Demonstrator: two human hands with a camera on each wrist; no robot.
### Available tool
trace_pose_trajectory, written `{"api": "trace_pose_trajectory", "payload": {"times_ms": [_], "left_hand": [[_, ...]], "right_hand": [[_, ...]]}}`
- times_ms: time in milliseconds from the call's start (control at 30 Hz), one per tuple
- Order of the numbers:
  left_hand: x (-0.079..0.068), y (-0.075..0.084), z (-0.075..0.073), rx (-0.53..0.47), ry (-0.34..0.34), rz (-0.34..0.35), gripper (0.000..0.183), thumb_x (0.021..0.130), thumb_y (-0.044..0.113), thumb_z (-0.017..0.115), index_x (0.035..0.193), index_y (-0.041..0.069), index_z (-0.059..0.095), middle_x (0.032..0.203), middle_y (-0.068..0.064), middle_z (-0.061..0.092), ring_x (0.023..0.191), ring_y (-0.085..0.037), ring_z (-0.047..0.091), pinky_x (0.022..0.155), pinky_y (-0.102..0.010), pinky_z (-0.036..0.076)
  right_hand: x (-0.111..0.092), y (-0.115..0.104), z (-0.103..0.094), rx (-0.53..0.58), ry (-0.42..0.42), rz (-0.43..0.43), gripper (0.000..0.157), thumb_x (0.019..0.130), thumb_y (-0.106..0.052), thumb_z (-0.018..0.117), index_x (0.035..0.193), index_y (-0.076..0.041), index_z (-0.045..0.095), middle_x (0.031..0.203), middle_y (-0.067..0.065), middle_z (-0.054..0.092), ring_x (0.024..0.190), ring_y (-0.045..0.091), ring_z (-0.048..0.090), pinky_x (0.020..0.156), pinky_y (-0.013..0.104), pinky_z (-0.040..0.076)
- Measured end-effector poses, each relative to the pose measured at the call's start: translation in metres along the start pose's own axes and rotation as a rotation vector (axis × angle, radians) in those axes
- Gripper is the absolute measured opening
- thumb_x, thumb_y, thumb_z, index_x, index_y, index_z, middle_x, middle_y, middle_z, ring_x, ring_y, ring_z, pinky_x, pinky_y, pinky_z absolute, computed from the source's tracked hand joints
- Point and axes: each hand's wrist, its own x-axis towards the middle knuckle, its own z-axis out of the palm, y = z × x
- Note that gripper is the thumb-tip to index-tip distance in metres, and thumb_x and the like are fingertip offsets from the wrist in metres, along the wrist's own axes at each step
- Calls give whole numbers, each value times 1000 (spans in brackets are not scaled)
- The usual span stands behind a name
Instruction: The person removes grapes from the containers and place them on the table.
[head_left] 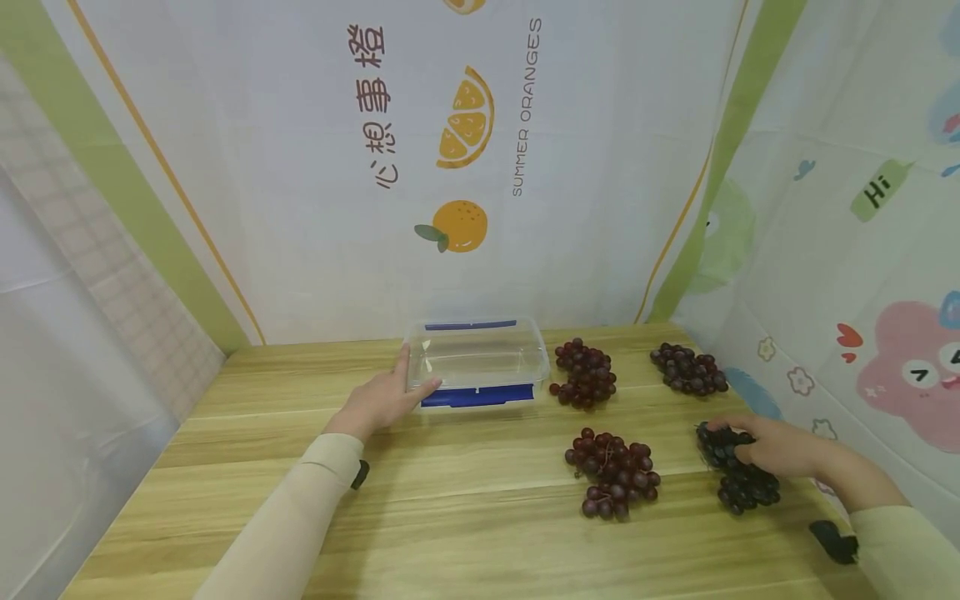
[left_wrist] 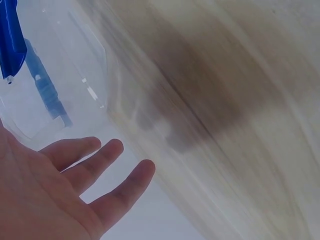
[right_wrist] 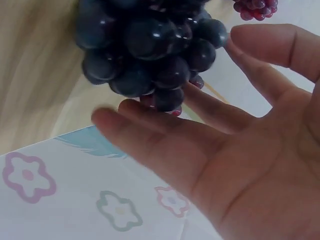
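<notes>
A clear plastic food container with blue latches stands at the back of the table. My left hand is at its left end, thumb along the front rim and a finger at the left side. In the left wrist view, other fingers stretch loosely beside the container. At the right, my right hand reaches over a bunch of black grapes, its fingertips at the fruit. The right wrist view shows extended fingers spread alongside the black grapes, the thumb apart from the other fingers.
Three bunches of red grapes lie on the wooden table: one beside the container, one nearer the front, one at the back right. Printed cloths hang behind and along both sides.
</notes>
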Motion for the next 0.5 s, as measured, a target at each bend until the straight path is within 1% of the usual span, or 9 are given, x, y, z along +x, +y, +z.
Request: {"api": "trace_pose_trajectory", "payload": {"times_ms": [67,167,200,300,333,433,500], "left_hand": [[1,1,0,0,1,-1,103,87,83,29,158,21,-12,142,-15,56,122,-36,60,90,-53,52],[1,1,-1,13,6,4,105,86,85,27,158,20,-12,145,-17,53,124,-37,58,90,-54,51],[1,2,0,16,9,5,105,85,86,26,158,19,-11,146,-17,51,125,-38,58,89,-54,52],[-1,2,0,26,4,13,108,83,88,23,158,19,-12,155,-19,38,129,-41,54,92,-58,50],[-2,3,-1,23,0,10,109,81,90,22,158,20,-12,157,-18,35,131,-41,51,96,-59,47],[-6,3,-3,31,-9,10,110,80,91,20,158,21,-12,162,-19,23,138,-43,43,103,-64,40],[-10,3,-6,44,-4,8,109,81,90,20,158,20,-11,162,-20,20,142,-44,37,106,-66,36]], "right_hand": [[1,-2,-1,-6,6,2,50,94,-12,56,142,-4,47,144,35,41,123,49,48,85,50,48],[4,-6,-3,-21,4,-4,51,94,-13,57,142,-2,46,145,37,39,129,57,39,89,58,47],[5,-8,-4,-18,2,-2,51,94,-13,57,142,-1,46,145,37,38,130,57,39,89,58,47],[8,-13,-6,-33,-4,-11,51,94,-13,56,141,2,46,144,37,40,129,57,40,91,59,46],[9,-15,-6,-38,-4,-20,50,94,-13,56,141,3,46,143,37,40,130,59,38,92,61,46],[13,-23,-8,-49,3,-36,49,96,-15,56,142,2,46,144,35,41,130,57,40,91,57,47],[16,-29,-9,-53,11,-59,50,96,-16,56,142,2,45,144,34,42,129,56,41,90,55,48]]}}
